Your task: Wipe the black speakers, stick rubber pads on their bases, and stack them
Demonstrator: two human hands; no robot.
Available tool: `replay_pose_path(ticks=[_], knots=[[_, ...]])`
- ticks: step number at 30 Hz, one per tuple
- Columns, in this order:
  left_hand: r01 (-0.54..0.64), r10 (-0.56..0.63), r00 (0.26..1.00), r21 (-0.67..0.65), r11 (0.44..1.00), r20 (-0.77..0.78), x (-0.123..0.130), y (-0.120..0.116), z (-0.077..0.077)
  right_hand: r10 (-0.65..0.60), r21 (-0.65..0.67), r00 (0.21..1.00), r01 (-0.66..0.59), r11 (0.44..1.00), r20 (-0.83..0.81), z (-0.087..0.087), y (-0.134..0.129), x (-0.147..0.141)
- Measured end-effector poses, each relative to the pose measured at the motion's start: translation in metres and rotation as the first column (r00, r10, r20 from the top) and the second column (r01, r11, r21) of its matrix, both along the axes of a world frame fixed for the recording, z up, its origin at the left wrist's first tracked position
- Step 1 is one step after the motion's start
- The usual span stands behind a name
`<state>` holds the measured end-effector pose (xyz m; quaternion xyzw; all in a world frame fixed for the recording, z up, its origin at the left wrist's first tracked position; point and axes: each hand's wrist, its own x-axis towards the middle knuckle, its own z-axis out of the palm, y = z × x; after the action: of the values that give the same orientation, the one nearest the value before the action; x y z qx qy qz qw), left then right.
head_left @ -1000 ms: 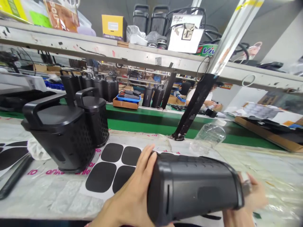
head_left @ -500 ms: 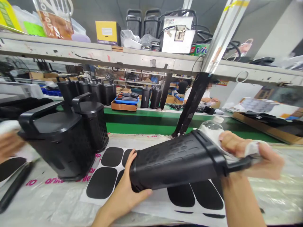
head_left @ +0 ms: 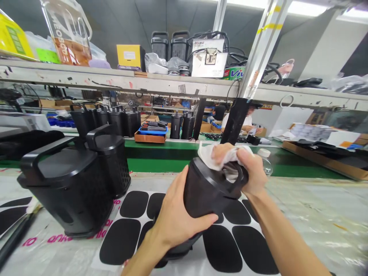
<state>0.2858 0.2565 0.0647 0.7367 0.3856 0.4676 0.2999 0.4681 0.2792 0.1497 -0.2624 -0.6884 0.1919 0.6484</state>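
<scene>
My left hand (head_left: 179, 212) grips the side of a black housing with a carry handle (head_left: 201, 191), fingers round its body and thumb across the front. The housing is tilted, with its top up and to the right, above a white sheet of black rounded pads (head_left: 120, 239). My right hand (head_left: 250, 165) is closed on a white cloth (head_left: 207, 154), which lies against the housing's top by the handle. My palm and fingers hide part of the handle. Two similar black housings, one larger in front (head_left: 73, 188) and one behind (head_left: 113, 161), stand upright to the left.
A black-handled tool (head_left: 17, 237) lies at the left edge. Behind my right hand stands a clear bottle (head_left: 266, 163). Beyond the table runs a green belt (head_left: 155, 159), with a slanted post (head_left: 234, 122) at it. An overhead shelf (head_left: 161, 82) carries boxes and a jug. A person sits farther back.
The held housing has turned from lying sideways to a steeper tilt. My right hand has moved left and up with the cloth, onto its top. Another person's hand at the left edge is gone from view.
</scene>
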Motion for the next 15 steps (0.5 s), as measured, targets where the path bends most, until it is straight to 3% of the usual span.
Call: replay_pose_path(ticks=[3, 6, 10, 13, 15], knots=[[-0.231, 0.231, 0.973, -0.024, 0.973, 0.009, 0.014, -0.012, -0.007, -0.203, -0.276, 0.967, 0.154, 0.949, -0.157, -0.010, -0.005, 0.000], [-0.300, 0.299, 0.954, -0.069, 0.951, -0.020, 0.017, -0.021, -0.008, -0.325, -0.477, 0.884, 0.138, 0.868, -0.335, -0.020, -0.011, -0.012], [-0.117, 0.130, 0.983, -0.102, 0.988, 0.133, -0.002, -0.016, -0.011, -0.323, -0.428, 0.789, 0.084, 0.900, -0.523, -0.024, -0.002, -0.035], [0.221, -0.147, 0.926, -0.183, 0.958, 0.347, -0.017, -0.005, -0.017, -0.273, -0.452, 0.832, 0.031, 0.891, -0.482, -0.019, 0.013, -0.044], [0.328, -0.218, 0.873, -0.194, 0.925, 0.436, -0.020, -0.001, -0.018, -0.275, -0.430, 0.892, 0.103, 0.897, -0.359, -0.014, 0.018, -0.041]])
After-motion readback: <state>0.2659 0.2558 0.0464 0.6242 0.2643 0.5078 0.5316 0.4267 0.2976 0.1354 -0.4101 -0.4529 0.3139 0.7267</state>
